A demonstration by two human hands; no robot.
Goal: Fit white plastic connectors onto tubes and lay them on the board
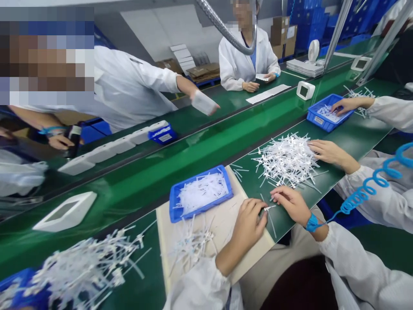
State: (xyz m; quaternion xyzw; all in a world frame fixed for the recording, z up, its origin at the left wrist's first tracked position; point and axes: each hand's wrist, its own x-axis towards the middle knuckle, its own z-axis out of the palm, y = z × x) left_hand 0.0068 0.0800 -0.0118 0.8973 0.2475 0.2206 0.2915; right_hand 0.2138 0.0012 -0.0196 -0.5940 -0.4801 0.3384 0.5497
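Note:
My left hand (248, 224) is closed, its fingertips pinching a small white plastic piece (268, 208) with thin strips sticking out. Just right of it, my right hand (290, 204) has thumb and fingers together, and the end of a thin white strip shows at their tips. A blue wristband with a coiled cord (312, 223) circles my right wrist. Beyond my hands lies a heap of white strips with small plastic heads (288, 159). A blue tray (203, 208) full of loose white strips rests on a cream board (222, 228). A smaller bunch of strip pieces (193, 243) lies on that board.
At right, a co-worker's hand (332, 153) touches the heap; another hand reaches into a blue tray (327, 125). More strips (84, 267) lie at lower left. A green conveyor (155, 161) carries white devices (66, 211). Two people in white coats work across it.

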